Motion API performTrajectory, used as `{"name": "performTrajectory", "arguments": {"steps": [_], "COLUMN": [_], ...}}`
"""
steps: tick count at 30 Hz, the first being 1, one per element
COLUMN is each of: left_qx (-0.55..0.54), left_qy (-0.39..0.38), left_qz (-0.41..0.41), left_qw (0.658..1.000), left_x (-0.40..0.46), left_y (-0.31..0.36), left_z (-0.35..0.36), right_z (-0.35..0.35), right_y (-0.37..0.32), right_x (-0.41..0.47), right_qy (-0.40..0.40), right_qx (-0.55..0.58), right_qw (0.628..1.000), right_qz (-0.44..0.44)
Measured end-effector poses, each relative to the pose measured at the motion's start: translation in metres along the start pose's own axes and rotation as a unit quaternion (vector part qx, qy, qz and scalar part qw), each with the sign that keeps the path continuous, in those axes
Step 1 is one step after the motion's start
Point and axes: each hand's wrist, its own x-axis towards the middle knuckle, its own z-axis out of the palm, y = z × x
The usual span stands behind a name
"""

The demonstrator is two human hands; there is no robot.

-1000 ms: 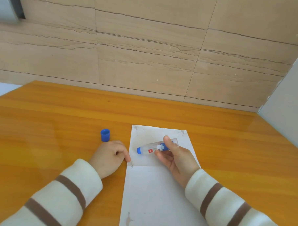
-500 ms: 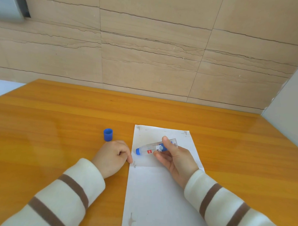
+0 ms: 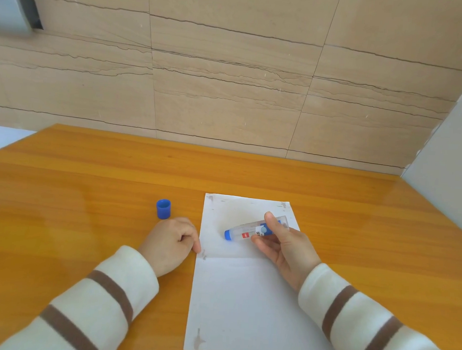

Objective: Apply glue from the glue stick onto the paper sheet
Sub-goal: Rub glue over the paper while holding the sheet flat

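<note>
Glue stick (image 3: pixel 251 230): uncapped, lying nearly level above the upper half of the paper sheet (image 3: pixel 246 294), blue tip pointing toward frame left. Pinched between thumb and fingers (image 3: pixel 259 239) of the right hand (image 3: pixel 287 251). Left hand (image 3: pixel 171 241): fingers curled, holding nothing, fingertips resting at the sheet's left edge. Blue cap (image 3: pixel 163 209): upright on the orange counter (image 3: pixel 91 195), just above the left hand.
</note>
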Motion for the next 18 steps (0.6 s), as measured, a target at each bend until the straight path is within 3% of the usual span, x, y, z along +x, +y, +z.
{"name": "performTrajectory", "arguments": {"steps": [18], "left_qx": [0.012], "left_qy": [0.008], "left_qz": [0.004], "left_qw": [1.000], "left_x": [0.001], "left_y": [-0.001], "left_z": [0.002], "right_z": [-0.036], "right_y": [-0.012], "right_x": [0.000], "right_qy": [0.033], "right_qx": [0.017], "right_qw": [0.999], "right_qz": [-0.010]}}
